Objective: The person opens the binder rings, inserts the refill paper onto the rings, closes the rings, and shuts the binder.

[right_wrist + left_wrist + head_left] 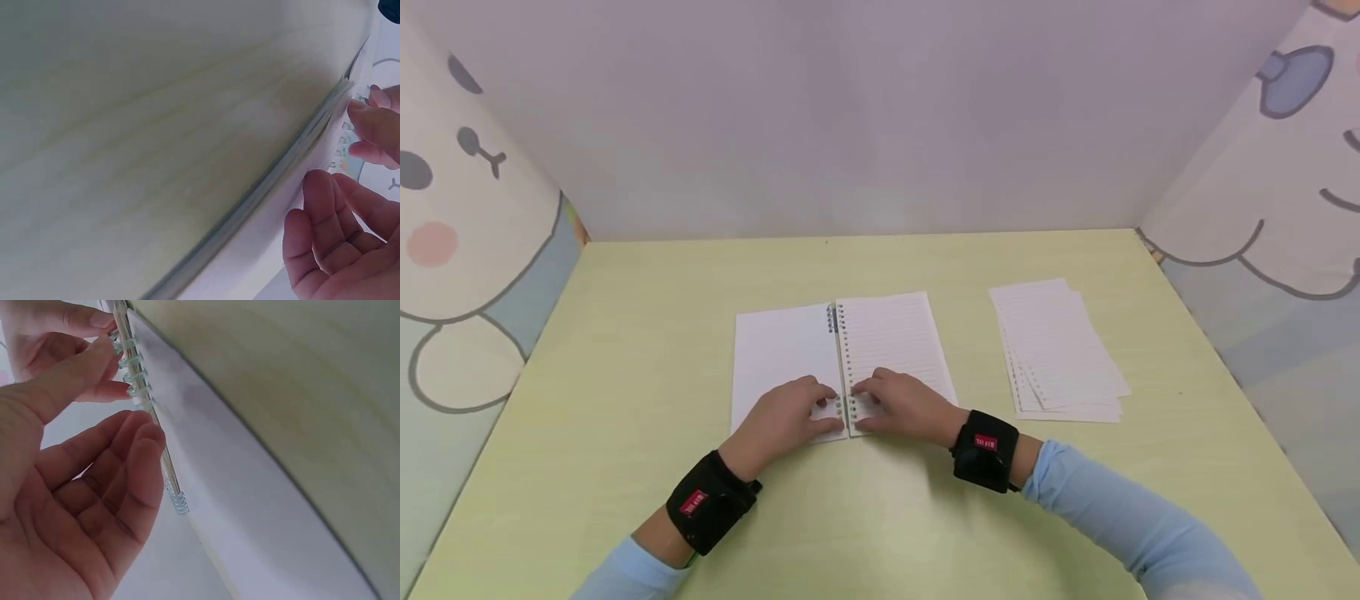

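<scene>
1. Light-blue sleeves (1135,508) on both forearms, nearest of all, at the lower edge of the head view.
2. Black wristbands (985,450) just beyond, one on each wrist, each with a small red label.
3. Left grip (786,408): bare hand over the lower inner corner of the plain page (782,346), thumb and bent fingers a little apart, tips at the spine. Cannot tell whether pinching or only touching.
4. Right grip (910,404): opposite, over the lower inner corner of the ruled page (895,333), fingers likewise bent, tips near those of the left. Cannot tell here either how firm the hold.
5. Ring-bound notebook (865,350): open on the worktop (662,283), under and between both hands.
6. Lower binder rings (132,360): pale, see-through, between the two sets of fingertips; upper binder rings (831,318) farther along the same spine.
7. Loose ruled sheets (1060,342): overlapping, right of the notebook and apart from it, punched holes along the left edges.
8. Lilac-grey backboard (865,117) behind, between cartoon-printed side panels (475,208).
</scene>
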{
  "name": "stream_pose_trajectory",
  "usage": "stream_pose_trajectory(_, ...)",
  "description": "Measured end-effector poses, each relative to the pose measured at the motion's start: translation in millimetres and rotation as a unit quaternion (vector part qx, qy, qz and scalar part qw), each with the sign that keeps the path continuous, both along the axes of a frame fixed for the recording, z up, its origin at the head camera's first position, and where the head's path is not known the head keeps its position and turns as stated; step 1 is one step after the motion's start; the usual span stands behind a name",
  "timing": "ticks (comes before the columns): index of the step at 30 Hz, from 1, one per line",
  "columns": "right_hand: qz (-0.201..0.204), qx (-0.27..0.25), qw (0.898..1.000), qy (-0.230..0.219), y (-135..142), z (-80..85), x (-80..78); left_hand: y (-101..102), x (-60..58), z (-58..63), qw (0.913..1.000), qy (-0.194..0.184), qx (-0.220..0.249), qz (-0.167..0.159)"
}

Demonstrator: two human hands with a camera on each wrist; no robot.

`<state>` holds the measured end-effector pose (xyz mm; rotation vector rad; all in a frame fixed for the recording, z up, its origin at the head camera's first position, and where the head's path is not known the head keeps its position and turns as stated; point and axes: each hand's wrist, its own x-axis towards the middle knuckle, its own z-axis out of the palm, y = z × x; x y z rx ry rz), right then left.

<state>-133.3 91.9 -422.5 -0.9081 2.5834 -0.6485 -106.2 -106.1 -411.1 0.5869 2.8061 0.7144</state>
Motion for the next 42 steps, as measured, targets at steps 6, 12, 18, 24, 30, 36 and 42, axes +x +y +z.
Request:
stream_pose_trajectory(6, -0.018, 0.003, 0.999, 0.046, 8, -1.5, -0.7, 0, -11.4, -2.5, 0.9988, 0.045, 0.008, 0.018)
stream_pose_trajectory(12, -0.06, -0.016, 0.993, 0.098, 22, 2.3, -6.2, 10, -28.6, -3.2, 0.9968, 0.058, 0.049, 0.022)
stream_pose_trajectory(18, -0.132, -0.025, 0.984, 0.119, 45, 11.3, -13.7, 32, -46.8, 1.4, 0.9969, 0.036, 0.069, 0.011)
stream_pose_trajectory(24, -0.189, -0.025, 0.974, 0.125, 74, 15.3, -18.5, 55, -60.5, 2.7, 0.9964, 0.021, 0.082, -0.001)
stream_pose_trajectory(30, -0.232, -0.014, 0.964, 0.131, 101, 15.6, -18.2, 76, -69.6, -1.3, 0.9945, 0.017, 0.101, -0.025)
stream_pose_trajectory(36, -0.263, 0.002, 0.955, 0.135, 121, 16.0, -14.3, 93, -69.9, -3.1, 0.9916, 0.016, 0.115, -0.056)
stream_pose_trajectory(42, -0.296, 0.018, 0.947, 0.124, 150, 15.4, -15.0, 122, -71.8, -5.8, 0.9894, 0.006, 0.116, -0.087)
